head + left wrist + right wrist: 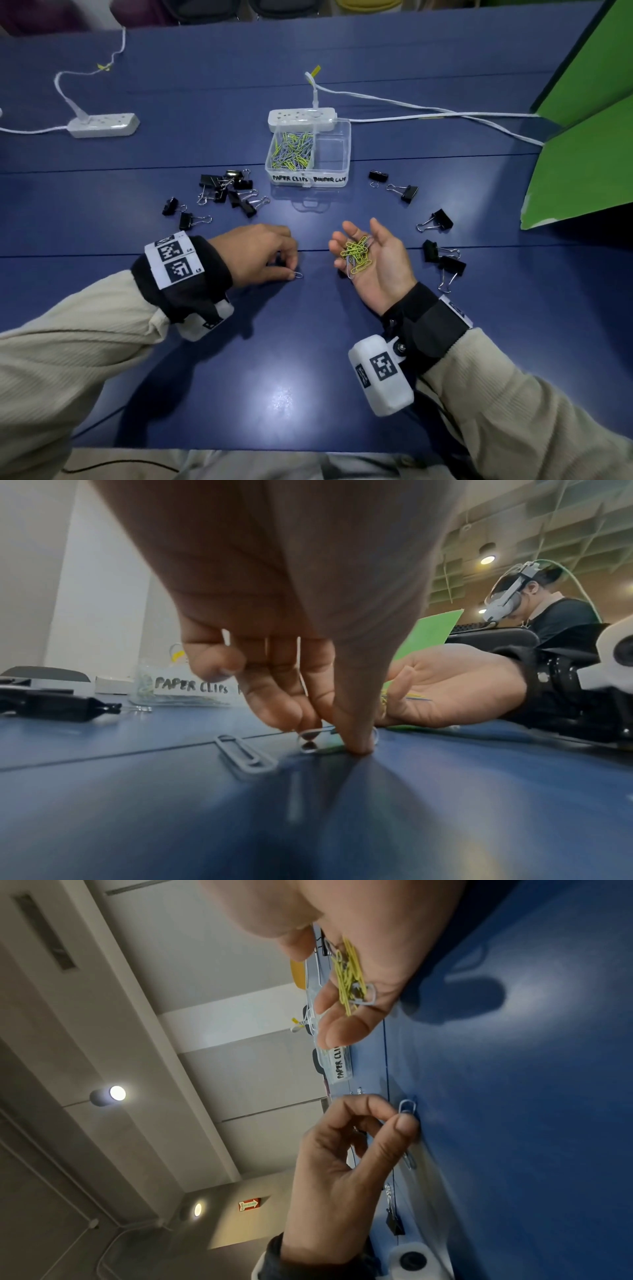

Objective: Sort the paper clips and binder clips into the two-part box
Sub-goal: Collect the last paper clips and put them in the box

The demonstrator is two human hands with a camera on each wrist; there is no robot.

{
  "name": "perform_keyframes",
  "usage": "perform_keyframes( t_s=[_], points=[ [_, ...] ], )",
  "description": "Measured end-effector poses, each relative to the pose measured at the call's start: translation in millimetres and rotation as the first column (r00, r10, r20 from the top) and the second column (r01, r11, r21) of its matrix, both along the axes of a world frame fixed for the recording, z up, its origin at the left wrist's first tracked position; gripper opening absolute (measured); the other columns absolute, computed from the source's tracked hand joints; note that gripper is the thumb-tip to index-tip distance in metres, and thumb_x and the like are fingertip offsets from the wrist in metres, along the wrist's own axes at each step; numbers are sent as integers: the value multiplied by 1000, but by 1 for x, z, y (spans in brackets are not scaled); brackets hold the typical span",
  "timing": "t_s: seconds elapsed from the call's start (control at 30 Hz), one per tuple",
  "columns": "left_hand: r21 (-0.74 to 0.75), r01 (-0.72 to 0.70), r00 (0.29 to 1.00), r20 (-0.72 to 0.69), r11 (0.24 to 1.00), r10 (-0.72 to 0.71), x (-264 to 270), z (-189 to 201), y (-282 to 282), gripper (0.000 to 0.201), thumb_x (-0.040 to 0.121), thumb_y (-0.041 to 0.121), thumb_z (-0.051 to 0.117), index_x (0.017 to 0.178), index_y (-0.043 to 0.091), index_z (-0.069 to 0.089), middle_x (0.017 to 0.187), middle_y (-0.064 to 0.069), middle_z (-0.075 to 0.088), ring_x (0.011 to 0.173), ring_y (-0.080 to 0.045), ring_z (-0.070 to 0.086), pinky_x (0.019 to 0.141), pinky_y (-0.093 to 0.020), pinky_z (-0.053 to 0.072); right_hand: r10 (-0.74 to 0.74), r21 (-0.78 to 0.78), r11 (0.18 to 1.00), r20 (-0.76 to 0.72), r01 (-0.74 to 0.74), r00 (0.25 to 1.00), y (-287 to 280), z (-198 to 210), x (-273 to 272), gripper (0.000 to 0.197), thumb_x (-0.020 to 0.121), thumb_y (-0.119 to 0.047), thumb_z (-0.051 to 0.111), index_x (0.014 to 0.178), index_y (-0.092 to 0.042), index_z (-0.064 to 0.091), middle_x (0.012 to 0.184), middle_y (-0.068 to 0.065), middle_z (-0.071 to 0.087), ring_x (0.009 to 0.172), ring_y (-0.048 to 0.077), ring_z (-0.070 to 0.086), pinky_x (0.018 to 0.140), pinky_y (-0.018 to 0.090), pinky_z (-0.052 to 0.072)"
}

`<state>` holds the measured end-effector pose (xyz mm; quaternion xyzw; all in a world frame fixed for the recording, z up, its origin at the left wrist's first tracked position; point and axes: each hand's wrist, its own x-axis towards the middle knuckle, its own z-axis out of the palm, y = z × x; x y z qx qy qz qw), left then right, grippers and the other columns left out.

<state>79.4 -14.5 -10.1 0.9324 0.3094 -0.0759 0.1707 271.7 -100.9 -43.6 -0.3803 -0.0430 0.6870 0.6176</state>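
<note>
Left hand (260,253) pinches grey paper clip (298,274) off table mid-front; right hand (373,260) cupped open, cradles paper-clip pile (356,255). Next, likely: lift, drop onto pile.

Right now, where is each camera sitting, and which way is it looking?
Head: on the person's head, looking down at the blue table, the box, both sleeves, the left hand and the right hand.
Left wrist: low above the table, looking along the left fingers toward the box.
Right wrist: tipped sideways, looking along the right palm holding paper clips.
All three show the silver paper clip the left hand pinches.
</note>
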Motion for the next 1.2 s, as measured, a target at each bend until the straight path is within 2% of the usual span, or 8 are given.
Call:
perform_keyframes(
  t_s=[0.17,0.23,0.37,0.43,0.53,0.83,1.03,1.2],
  points=[
    [-106,-128,974,176,986,145,-6,11,-11,18,83,26,70,83,30,52,71,8,62,59,-9,54,57,-16,41,4,12,1000,-2,-4,1000,1,-3,2,40,101,-38,34,88,-10,60,69,5,62,56,16,61,45,21,43],
    [-92,-243,938,232,966,258,-13,17,-13,19,83,26,70,90,30,53,72,9,64,59,-6,55,58,-14,40,0,10,1000,1,0,1000,2,-4,3,39,100,-38,35,86,-11,60,67,4,60,54,15,58,44,20,39],
    [-21,-448,886,122,894,447,-26,12,-13,32,80,33,73,108,27,58,72,12,70,62,9,53,72,-23,41,3,5,1000,21,-3,1000,1,-6,1,37,100,-37,37,84,-13,60,67,3,58,53,14,55,43,21,35],
    [-27,-485,871,74,874,486,-29,3,-14,37,78,33,74,110,23,60,69,12,70,67,3,58,77,-24,45,1,5,1000,33,-1,999,1,-6,1,37,100,-38,37,84,-13,60,67,3,57,54,14,53,43,22,34],
    [35,-481,877,27,876,481,-29,-5,-16,37,77,33,75,110,24,63,66,12,69,76,-8,64,81,-29,50,-10,9,1000,36,10,999,1,-5,2,37,100,-37,37,83,-13,59,66,3,56,52,14,51,42,22,33],
    [194,-387,920,15,901,392,-19,0,-11,9,81,21,68,89,18,68,80,2,71,84,-22,64,76,-31,51,-14,11,1000,56,13,998,2,-6,0,35,99,-36,38,81,-14,58,64,3,57,49,13,51,42,20,33],
    [193,-345,937,12,919,349,-16,-1,-3,3,82,25,64,81,22,62,74,6,64,72,-18,59,69,-27,48,-16,8,1000,53,16,998,2,-7,1,34,100,-35,38,82,-15,57,66,4,59,52,14,54,43,21,35],
    [51,-328,942,-56,943,331,-16,2,1,9,88,28,61,86,19,57,75,6,60,69,-15,54,71,-26,46,-10,-3,1000,58,10,998,1,-6,0,31,100,-33,39,83,-15,57,67,4,59,52,14,55,42,21,35]
  ],
)
